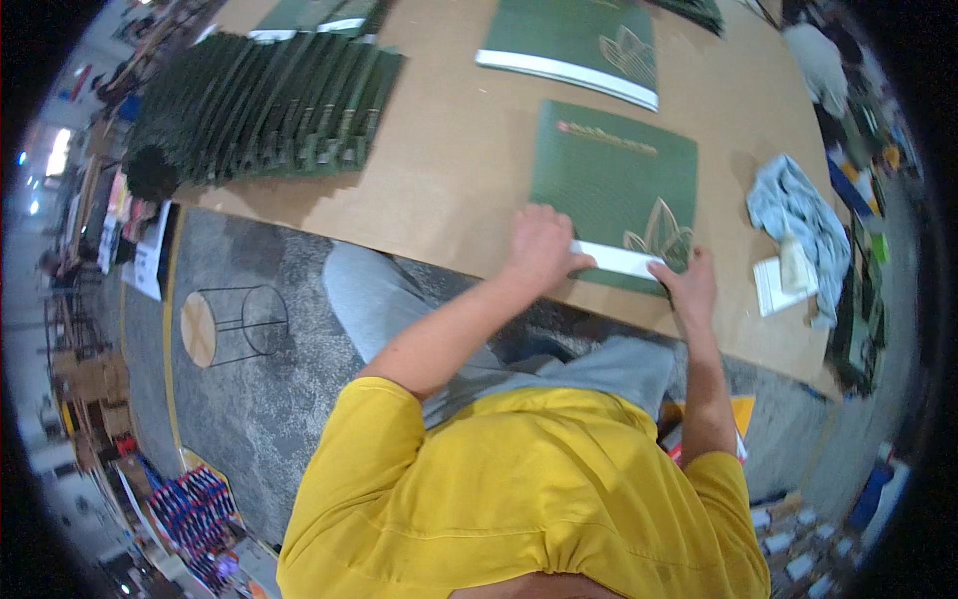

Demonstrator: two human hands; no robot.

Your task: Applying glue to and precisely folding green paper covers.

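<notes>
**A:** Your left hand (539, 250) lies fingers-down on the near edge of the green printed sheet (614, 190), curled over one end of the white strip (617, 260) along that edge. Your right hand (689, 285) pinches the strip's other end between thumb and fingertips. So both hands are closed on the strip, and the sheet lies flat on the brown table (459, 190), just beyond your knuckles.

**B:** How do you get this fold or strip to sit well?

**A:** I'd judge that even pressure matters most. Keep the strip taut between your two sets of fingers, so it runs straight along the sheet's edge. Press from the left fingertips toward the right ones rather than at both ends at once; that should push out any bubble or crease.

**B:** Anything close that could get in the way?

**A:** The blue-grey cloth (798, 225) and a small white pad (776, 285) lie just past your right fingers, near enough to snag with your wrist. A second green sheet with a white edge (574, 45) lies well beyond your fingertips, and the fanned row of finished green pieces (259, 105) is far off past your left hand. Keep the sheet's near edge off the table lip under your palms, or it may slide toward you
</notes>
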